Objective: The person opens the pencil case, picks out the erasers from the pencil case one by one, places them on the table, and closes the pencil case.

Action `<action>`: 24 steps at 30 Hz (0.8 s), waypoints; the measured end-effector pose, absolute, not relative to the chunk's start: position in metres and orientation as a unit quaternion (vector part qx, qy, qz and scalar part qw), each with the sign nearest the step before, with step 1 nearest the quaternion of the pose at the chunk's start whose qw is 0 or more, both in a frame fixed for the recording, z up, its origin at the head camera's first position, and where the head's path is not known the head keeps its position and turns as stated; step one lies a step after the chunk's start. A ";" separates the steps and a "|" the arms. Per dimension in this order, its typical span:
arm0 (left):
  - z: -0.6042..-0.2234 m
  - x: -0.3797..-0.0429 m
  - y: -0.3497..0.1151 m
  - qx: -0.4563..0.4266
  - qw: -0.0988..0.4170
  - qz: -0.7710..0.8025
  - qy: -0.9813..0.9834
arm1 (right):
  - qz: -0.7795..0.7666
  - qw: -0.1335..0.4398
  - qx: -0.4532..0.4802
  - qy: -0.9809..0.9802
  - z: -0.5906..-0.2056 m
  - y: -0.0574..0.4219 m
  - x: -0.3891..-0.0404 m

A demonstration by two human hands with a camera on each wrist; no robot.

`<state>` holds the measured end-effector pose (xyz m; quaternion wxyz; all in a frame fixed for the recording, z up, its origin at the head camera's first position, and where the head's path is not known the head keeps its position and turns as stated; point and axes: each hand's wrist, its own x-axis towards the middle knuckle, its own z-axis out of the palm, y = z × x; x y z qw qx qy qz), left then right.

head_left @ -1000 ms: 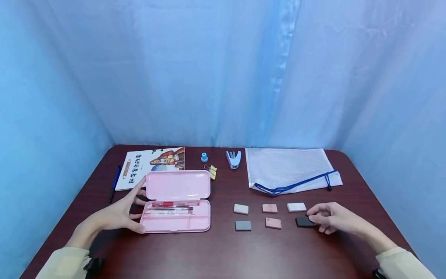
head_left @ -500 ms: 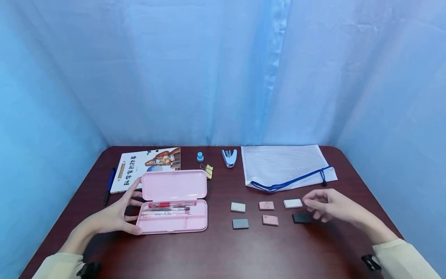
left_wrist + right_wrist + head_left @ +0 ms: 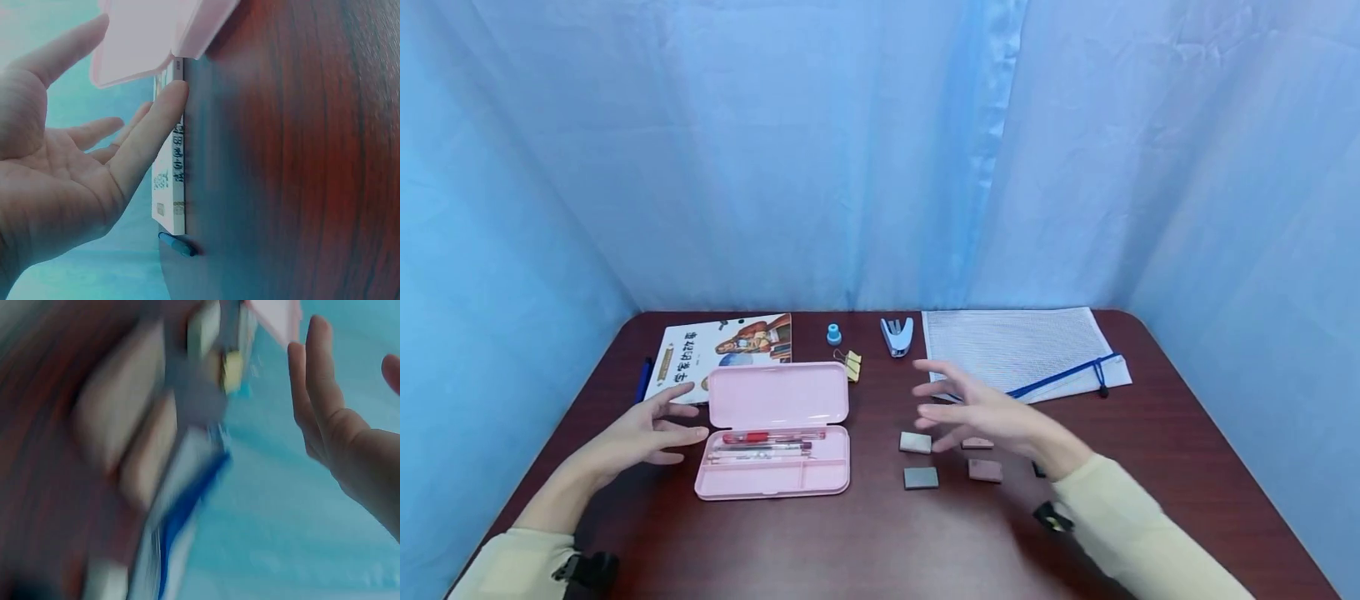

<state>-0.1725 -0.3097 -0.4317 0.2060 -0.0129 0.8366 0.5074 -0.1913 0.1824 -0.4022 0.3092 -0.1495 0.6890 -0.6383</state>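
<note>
An opened pink pencil case (image 3: 778,397) stands left of the middle, with a red pen and several other pens in its back compartment. My left hand (image 3: 638,439) hovers at its left side, fingers spread and thumb tip right by the case edge. Over the erasers my right hand (image 3: 981,410) reaches leftward in the air, fingers extended and holding nothing. A white eraser (image 3: 915,442), a grey eraser (image 3: 921,477) and a pink eraser (image 3: 985,471) lie below it. A second pink eraser and a black eraser (image 3: 1038,470) are mostly hidden by the right hand and wrist; another white one is covered.
Behind the case lies a book (image 3: 700,350), with a blue pen (image 3: 643,381) beside it. A small blue cap-like piece (image 3: 833,335), a yellow binder clip (image 3: 852,365) and a light-blue stapler (image 3: 897,337) stand farther back. A white mesh pouch (image 3: 1022,342) lies at the back right.
My right hand has let go of the black eraser, risen and swung left over the other erasers. My left hand has released the pencil case's side and drawn slightly back.
</note>
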 end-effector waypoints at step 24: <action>-0.438 -0.181 -0.302 -0.040 0.267 0.504 0.821 | -0.637 0.428 -0.010 0.641 -0.443 0.076 -0.224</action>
